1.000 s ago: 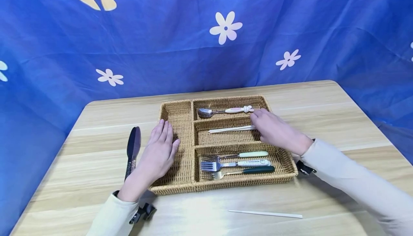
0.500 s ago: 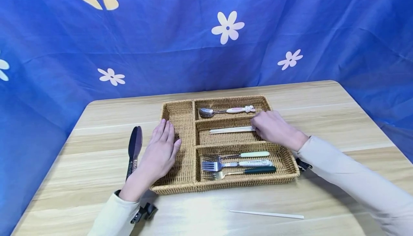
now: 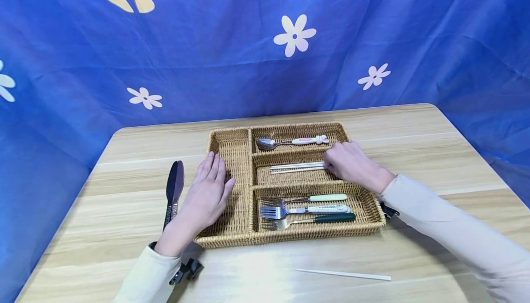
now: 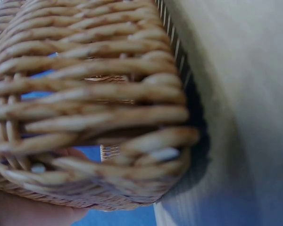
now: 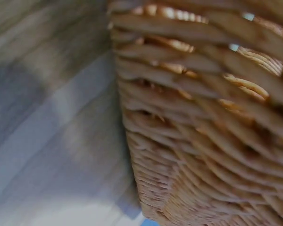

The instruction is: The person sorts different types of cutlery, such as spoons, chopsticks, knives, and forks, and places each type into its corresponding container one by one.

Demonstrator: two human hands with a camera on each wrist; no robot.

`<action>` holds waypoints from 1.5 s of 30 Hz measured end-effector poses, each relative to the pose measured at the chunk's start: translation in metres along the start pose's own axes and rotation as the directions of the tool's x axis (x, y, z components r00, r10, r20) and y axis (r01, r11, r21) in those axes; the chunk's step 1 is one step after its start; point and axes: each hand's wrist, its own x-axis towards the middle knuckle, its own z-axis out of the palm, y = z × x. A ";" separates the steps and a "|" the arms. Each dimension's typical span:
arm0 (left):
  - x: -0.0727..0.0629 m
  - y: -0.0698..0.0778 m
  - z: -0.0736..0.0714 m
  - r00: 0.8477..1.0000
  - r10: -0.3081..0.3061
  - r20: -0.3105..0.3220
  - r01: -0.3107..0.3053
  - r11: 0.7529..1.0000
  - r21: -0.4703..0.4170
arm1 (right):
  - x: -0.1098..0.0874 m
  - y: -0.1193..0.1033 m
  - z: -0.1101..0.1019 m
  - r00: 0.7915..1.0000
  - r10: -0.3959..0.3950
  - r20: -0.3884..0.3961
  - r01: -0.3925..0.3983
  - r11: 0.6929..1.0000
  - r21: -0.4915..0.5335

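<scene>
A woven cutlery tray [image 3: 250, 188] lies on the table. My left hand [image 3: 207, 198] rests over its left rim, fingers straight and together, thumb out over the long left compartment. At the right end of the middle compartment my right hand [image 3: 349, 165], fingers curled, holds the ends of pale chopsticks [image 3: 290, 167]; its fingertips are hidden behind the knuckles. The back compartment has a spoon [image 3: 302, 141] with a white and pink handle. In the front one lie three forks, handled pale green [image 3: 328, 197], white [image 3: 329, 209] and dark green [image 3: 334, 218].
Two dark knives [image 3: 174, 188] lie left of the tray, partly behind the left forearm. A single white chopstick [image 3: 343, 274] lies on the table [image 3: 422, 155] in front. Both wrist views are filled by woven tray wall [image 4: 108, 103]. A blue flowered cloth [image 3: 232, 63] hangs behind.
My right hand has curled its fingers further over the chopstick ends. The chopsticks have spread slightly apart. The left hand stays at the rim; the head view has shifted a little.
</scene>
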 end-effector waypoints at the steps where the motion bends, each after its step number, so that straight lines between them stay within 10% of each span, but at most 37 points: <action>1: 0.000 0.000 0.000 1.000 -0.001 0.001 0.001 1.000 0.000 | 0.000 0.000 0.000 1.000 0.001 0.003 -0.001 1.000 0.002; 20: -0.001 0.001 -0.003 1.000 -0.005 0.009 0.005 1.000 -0.017 | -0.011 0.000 -0.023 0.998 0.058 0.010 -0.059 0.995 0.077; 30: 0.000 0.001 -0.004 1.000 -0.004 0.017 0.004 1.000 -0.007 | -0.055 -0.010 -0.051 0.980 0.032 -0.198 -0.018 0.997 0.074; 45: 0.001 -0.001 -0.002 0.999 -0.011 0.031 0.011 1.000 -0.010 | -0.090 -0.031 -0.051 0.951 -0.010 -0.308 0.023 0.999 0.039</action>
